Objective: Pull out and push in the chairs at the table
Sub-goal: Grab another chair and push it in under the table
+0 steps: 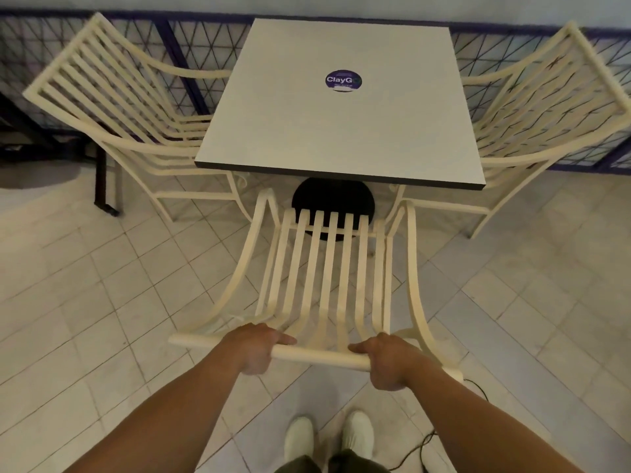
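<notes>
My left hand (254,348) and right hand (389,361) both clamp the top rail of the chair (321,357), which stands mostly clear of the desk (341,131). I judge it pulled out; next, a straight, even push in

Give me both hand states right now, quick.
Left hand: closed, gripping the top rail of the near cream slatted chair.
Right hand: closed, gripping the same top rail.
</notes>
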A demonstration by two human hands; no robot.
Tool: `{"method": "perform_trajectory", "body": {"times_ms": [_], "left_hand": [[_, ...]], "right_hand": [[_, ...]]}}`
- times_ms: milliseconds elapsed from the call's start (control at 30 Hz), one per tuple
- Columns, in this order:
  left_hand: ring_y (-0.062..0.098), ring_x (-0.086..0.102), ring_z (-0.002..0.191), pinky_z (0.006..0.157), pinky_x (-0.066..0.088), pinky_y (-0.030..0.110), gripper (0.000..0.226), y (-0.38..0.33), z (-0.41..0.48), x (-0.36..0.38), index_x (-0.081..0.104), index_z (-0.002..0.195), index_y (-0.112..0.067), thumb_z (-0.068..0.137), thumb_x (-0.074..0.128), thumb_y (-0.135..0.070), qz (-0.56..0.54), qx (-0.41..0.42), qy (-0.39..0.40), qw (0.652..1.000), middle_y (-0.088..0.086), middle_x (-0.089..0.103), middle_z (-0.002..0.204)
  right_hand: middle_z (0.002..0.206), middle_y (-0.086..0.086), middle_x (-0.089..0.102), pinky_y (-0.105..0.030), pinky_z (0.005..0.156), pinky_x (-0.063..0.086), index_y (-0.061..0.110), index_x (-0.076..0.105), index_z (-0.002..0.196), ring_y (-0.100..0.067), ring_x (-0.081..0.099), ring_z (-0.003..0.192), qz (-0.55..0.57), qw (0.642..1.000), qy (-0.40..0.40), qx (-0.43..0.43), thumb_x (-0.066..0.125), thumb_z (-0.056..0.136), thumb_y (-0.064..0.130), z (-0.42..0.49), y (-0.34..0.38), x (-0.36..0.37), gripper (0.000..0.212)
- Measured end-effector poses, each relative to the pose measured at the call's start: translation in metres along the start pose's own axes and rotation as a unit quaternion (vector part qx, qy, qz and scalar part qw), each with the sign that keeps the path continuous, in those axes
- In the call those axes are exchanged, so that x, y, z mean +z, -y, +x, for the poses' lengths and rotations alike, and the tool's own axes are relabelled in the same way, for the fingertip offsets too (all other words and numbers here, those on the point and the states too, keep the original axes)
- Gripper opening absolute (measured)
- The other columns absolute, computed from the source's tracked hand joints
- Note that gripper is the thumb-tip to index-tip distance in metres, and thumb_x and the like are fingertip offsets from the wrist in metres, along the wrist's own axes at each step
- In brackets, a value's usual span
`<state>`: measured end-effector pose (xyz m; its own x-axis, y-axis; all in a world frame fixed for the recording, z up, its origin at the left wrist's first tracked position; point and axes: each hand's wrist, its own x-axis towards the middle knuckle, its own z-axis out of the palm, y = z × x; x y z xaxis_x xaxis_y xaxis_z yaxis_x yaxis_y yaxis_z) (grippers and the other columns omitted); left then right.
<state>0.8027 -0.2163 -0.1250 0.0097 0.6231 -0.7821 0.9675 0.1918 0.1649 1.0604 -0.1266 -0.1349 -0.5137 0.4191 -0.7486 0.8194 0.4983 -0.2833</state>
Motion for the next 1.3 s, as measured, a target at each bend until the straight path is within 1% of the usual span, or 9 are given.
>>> {"method": "perform_trajectory", "body": {"times_ms": [300, 500, 633, 767, 867, 967, 1100, 1167, 1300], "left_hand": [[0.023, 0.06, 0.111, 0.086, 0.048, 0.031, 0.071, 0.017, 0.016, -0.017, 0.041, 0.143, -0.057, 0.092, 0.047, -0.009, 0.0, 0.012, -0.026, 1.0, -0.001, 0.055, 0.132], [0.021, 0.061, 0.107, 0.082, 0.049, 0.03, 0.065, 0.028, 0.029, -0.032, 0.043, 0.141, -0.059, 0.09, 0.051, -0.019, 0.0, 0.026, -0.056, 0.998, -0.005, 0.059, 0.128], [0.014, 0.063, 0.106, 0.078, 0.046, 0.026, 0.054, 0.036, 0.028, -0.033, 0.046, 0.139, -0.059, 0.089, 0.062, -0.05, -0.026, 0.034, -0.057, 0.997, -0.014, 0.062, 0.129], [0.01, 0.061, 0.109, 0.085, 0.047, 0.028, 0.07, 0.046, 0.02, -0.035, 0.044, 0.139, -0.06, 0.075, 0.054, -0.084, -0.029, 0.029, -0.043, 0.998, -0.017, 0.062, 0.129], [0.011, 0.062, 0.109, 0.082, 0.047, 0.029, 0.083, 0.05, 0.016, -0.032, 0.045, 0.14, -0.057, 0.066, 0.044, -0.096, 0.002, 0.014, -0.068, 0.998, -0.016, 0.064, 0.127], [0.012, 0.063, 0.107, 0.083, 0.047, 0.029, 0.093, 0.049, 0.019, -0.031, 0.049, 0.139, -0.053, 0.06, 0.038, -0.101, 0.008, 0.025, -0.091, 0.995, -0.014, 0.067, 0.123], [0.012, 0.064, 0.102, 0.081, 0.046, 0.029, 0.112, 0.053, 0.029, -0.038, 0.052, 0.138, -0.052, 0.045, 0.02, -0.106, 0.018, 0.038, -0.099, 0.994, -0.014, 0.069, 0.116], [0.012, 0.064, 0.102, 0.082, 0.047, 0.029, 0.109, 0.055, 0.033, -0.042, 0.052, 0.138, -0.052, 0.048, 0.023, -0.106, 0.025, 0.04, -0.099, 0.994, -0.013, 0.069, 0.116], [0.012, 0.064, 0.101, 0.08, 0.046, 0.029, 0.085, 0.056, 0.04, -0.052, 0.054, 0.137, -0.051, 0.065, 0.043, -0.097, 0.038, 0.034, -0.101, 0.994, -0.014, 0.069, 0.115]], "right_hand": [[0.124, -0.001, 0.051, -0.036, 0.093, 0.048, 0.044, 0.038, 0.147, -0.023, 0.055, 0.109, 0.007, 1.0, -0.014, 0.0, 0.058, 0.083, 0.017, 0.02, 0.001, -0.023, 0.072], [0.124, 0.001, 0.053, -0.036, 0.094, 0.048, 0.047, 0.04, 0.144, -0.021, 0.056, 0.107, 0.015, 0.999, -0.026, 0.02, 0.057, 0.083, 0.02, 0.033, -0.003, -0.037, 0.068], [0.128, 0.004, 0.06, -0.036, 0.095, 0.05, 0.043, 0.039, 0.145, -0.019, 0.061, 0.108, 0.023, 0.999, -0.034, 0.02, 0.058, 0.081, 0.031, 0.03, -0.004, -0.036, 0.068], [0.121, 0.007, 0.064, -0.033, 0.092, 0.051, 0.043, 0.045, 0.142, -0.015, 0.063, 0.1, 0.005, 0.999, -0.045, 0.011, 0.059, 0.082, 0.04, 0.024, -0.008, -0.034, 0.062], [0.118, 0.009, 0.064, -0.034, 0.093, 0.05, 0.043, 0.051, 0.137, -0.015, 0.062, 0.1, -0.006, 0.998, -0.058, 0.02, 0.059, 0.084, 0.04, 0.025, -0.01, -0.031, 0.054], [0.12, 0.007, 0.062, -0.035, 0.095, 0.049, 0.041, 0.051, 0.138, -0.016, 0.061, 0.103, -0.023, 0.997, -0.059, 0.032, 0.059, 0.085, 0.037, 0.03, -0.008, -0.033, 0.054], [0.118, 0.009, 0.063, -0.032, 0.093, 0.049, 0.04, 0.053, 0.137, -0.014, 0.06, 0.1, -0.012, 0.996, -0.073, 0.044, 0.061, 0.083, 0.035, 0.038, -0.011, -0.036, 0.054], [0.116, 0.009, 0.063, -0.032, 0.093, 0.049, 0.041, 0.055, 0.135, -0.014, 0.059, 0.097, -0.001, 0.996, -0.074, 0.046, 0.062, 0.083, 0.033, 0.042, -0.012, -0.038, 0.054], [0.1, 0.014, 0.06, -0.031, 0.086, 0.051, 0.045, 0.059, 0.128, -0.01, 0.059, 0.088, 0.005, 0.997, -0.064, 0.045, 0.059, 0.079, 0.032, 0.05, -0.017, -0.045, 0.051]]}}
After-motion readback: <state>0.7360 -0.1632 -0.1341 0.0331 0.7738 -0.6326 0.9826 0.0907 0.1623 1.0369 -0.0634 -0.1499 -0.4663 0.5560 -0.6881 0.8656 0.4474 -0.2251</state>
